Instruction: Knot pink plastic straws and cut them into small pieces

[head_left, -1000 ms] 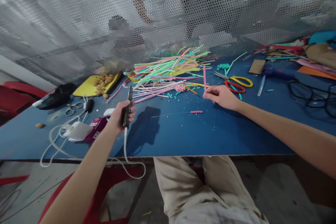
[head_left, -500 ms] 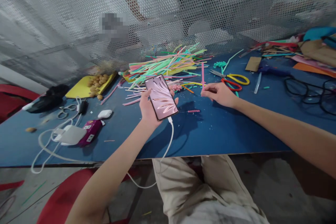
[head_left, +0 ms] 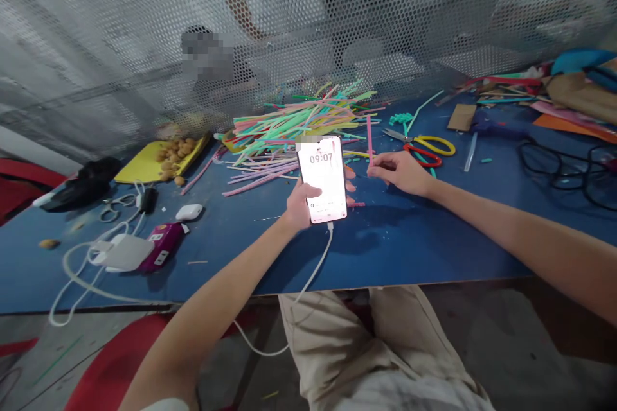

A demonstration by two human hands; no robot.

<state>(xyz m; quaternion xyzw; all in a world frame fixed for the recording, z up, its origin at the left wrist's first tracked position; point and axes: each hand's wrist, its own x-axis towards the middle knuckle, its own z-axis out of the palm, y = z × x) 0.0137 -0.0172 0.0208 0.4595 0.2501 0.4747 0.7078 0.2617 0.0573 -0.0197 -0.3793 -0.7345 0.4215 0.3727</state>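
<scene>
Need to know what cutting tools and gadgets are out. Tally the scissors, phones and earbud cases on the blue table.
Scissors: 2, a red-and-yellow pair and a small metal pair
Phones: 1, the lit phone in the left hand
Earbud cases: 1, white earbud case
Total: 4

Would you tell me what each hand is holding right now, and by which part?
The left hand grips the phone by its lower half, thumb on the screen. The right hand pinches a pink straw at its lower end, holding it upright.
</scene>
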